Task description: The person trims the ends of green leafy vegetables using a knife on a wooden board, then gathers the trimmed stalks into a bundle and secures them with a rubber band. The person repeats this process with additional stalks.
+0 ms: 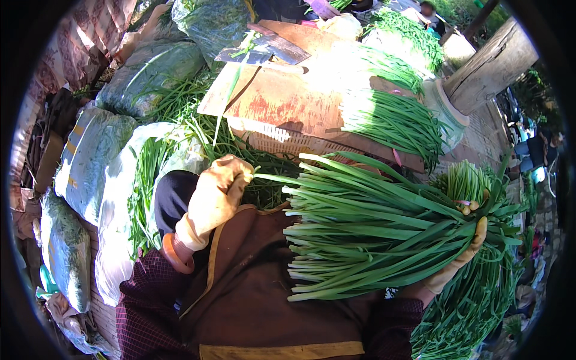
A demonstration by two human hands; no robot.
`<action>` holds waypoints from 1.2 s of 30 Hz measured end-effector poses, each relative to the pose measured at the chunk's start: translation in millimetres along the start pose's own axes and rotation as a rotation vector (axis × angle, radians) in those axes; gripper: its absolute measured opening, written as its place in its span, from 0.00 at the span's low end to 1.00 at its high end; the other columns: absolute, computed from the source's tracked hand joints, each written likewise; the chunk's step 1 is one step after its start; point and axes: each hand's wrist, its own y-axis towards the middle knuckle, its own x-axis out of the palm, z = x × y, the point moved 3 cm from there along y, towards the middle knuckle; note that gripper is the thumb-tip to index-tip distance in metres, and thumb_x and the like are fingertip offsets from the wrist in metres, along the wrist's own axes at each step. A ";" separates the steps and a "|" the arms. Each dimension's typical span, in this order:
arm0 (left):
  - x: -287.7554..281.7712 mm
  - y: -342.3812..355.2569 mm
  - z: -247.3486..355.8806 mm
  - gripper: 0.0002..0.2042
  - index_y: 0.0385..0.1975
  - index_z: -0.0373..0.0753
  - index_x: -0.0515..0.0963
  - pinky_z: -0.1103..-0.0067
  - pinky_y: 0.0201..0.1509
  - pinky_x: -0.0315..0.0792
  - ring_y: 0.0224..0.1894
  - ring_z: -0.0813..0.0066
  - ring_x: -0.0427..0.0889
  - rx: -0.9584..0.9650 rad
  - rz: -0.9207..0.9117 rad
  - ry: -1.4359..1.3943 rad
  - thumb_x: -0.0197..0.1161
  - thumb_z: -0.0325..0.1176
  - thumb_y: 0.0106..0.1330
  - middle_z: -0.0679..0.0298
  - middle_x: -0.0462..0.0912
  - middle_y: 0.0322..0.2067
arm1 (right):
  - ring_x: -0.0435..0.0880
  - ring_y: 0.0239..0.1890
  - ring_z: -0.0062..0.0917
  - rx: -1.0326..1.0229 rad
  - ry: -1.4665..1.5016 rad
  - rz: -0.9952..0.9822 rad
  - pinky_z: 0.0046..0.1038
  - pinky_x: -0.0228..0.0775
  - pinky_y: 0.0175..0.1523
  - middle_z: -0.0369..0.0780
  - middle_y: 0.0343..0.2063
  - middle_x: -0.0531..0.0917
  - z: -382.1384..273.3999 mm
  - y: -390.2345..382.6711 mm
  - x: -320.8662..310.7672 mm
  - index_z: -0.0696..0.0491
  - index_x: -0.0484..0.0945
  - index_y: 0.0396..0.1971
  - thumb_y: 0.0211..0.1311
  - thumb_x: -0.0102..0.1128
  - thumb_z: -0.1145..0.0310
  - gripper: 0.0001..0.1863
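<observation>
A thick bunch of garlic chives (366,228) lies across my lap, its pale cut ends pointing left. My right hand (465,261), in a tan glove, is wrapped round the leafy end; most of its fingers are hidden under the leaves. My left hand (219,192), gloved too, is closed in a pinch left of the bunch. From its fingertips a single chive stalk (276,178) runs to the bunch. An orange bangle (178,253) circles my left wrist. Beyond the hands is a wooden board (282,99) on a plastic crate (282,143), with a broad-bladed knife (264,51) on it.
More chives (393,123) lie on the board's right side. Plastic-wrapped bundles (96,162) line the left, and loose greens (462,318) pile below my right hand. A wooden post (492,66) stands at the upper right. Another person's purple-gloved hand (324,8) shows at the top.
</observation>
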 end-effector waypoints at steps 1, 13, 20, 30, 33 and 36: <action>-20.5 1.4 -13.6 0.00 0.34 0.34 0.77 0.74 0.38 0.73 0.31 0.66 0.79 -0.086 0.156 0.061 0.60 0.23 0.67 0.61 0.80 0.28 | 0.74 0.46 0.25 -0.007 0.008 0.002 0.35 0.69 0.62 0.38 0.48 0.74 -0.5 -0.3 -0.6 0.52 0.50 0.75 0.74 0.50 0.58 0.35; 28.7 -23.6 -12.1 0.21 0.66 0.35 0.67 0.86 0.42 0.75 0.38 0.85 0.76 -0.447 0.017 -0.812 0.56 0.27 0.74 0.65 0.80 0.47 | 0.74 0.47 0.25 0.135 0.012 0.062 0.34 0.76 0.52 0.38 0.47 0.76 24.8 4.6 -56.7 0.49 0.61 0.70 0.73 0.54 0.54 0.31; 71.8 -18.4 22.5 0.08 0.40 0.32 0.78 0.82 0.39 0.72 0.31 0.83 0.76 -0.426 -0.218 -0.724 0.54 0.28 0.73 0.68 0.82 0.31 | 0.74 0.48 0.24 0.107 -0.088 0.091 0.30 0.74 0.53 0.38 0.51 0.76 33.9 -0.3 -88.8 0.51 0.62 0.69 0.68 0.61 0.48 0.37; -16.6 -6.1 1.3 0.13 0.29 0.39 0.76 0.90 0.22 0.58 0.17 0.93 0.62 -0.479 0.488 -0.672 0.52 0.35 0.78 0.76 0.69 0.16 | 0.79 0.43 0.25 0.211 -0.035 0.277 0.32 0.76 0.49 0.38 0.42 0.80 37.9 0.0 -95.2 0.54 0.74 0.54 0.73 0.50 0.48 0.24; 3.9 -4.7 19.1 0.15 0.30 0.35 0.77 0.86 0.27 0.67 0.21 0.87 0.71 -0.485 0.126 -0.584 0.56 0.39 0.77 0.73 0.75 0.19 | 0.80 0.37 0.27 0.285 0.037 0.172 0.31 0.74 0.45 0.37 0.37 0.81 40.5 1.7 -81.9 0.56 0.75 0.51 0.74 0.47 0.47 0.25; 45.7 -13.1 31.0 0.09 0.34 0.33 0.78 0.82 0.34 0.73 0.27 0.82 0.76 -0.057 -0.057 -0.274 0.58 0.32 0.74 0.67 0.79 0.25 | 0.80 0.37 0.27 0.300 0.024 0.195 0.31 0.74 0.46 0.38 0.37 0.81 41.9 3.6 -79.4 0.56 0.75 0.51 0.74 0.47 0.47 0.26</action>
